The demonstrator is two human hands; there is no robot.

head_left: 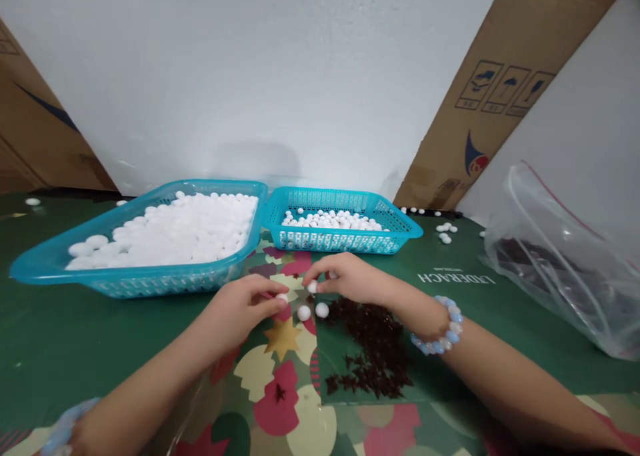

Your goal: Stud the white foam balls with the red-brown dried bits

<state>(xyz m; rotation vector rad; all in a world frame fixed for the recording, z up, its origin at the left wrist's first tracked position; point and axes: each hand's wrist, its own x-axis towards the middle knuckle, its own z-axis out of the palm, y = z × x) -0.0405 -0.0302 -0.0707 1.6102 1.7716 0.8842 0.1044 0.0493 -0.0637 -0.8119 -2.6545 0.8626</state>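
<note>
Between thumb and fingers, my left hand [250, 301] pinches a small white ball [282, 299]. My right hand [343, 276], closed as well, has another white ball [313, 287] at its fingertips. Two loose white balls, a left one [304, 313] and a right one [322, 310], lie on the patterned sheet just below the hands. Under and beside my right wrist spreads a pile of small dark brown star-shaped pieces [375, 343]. Whether a dark piece is also between the right fingers is too small to tell.
A large blue basket [175, 267] heaped with white balls stands at left. Behind my right hand is a smaller blue basket [345, 241] with white balls inside. A clear plastic bag [560, 256] holding dark pieces lies at right. Cardboard [493, 89] and a white wall stand behind.
</note>
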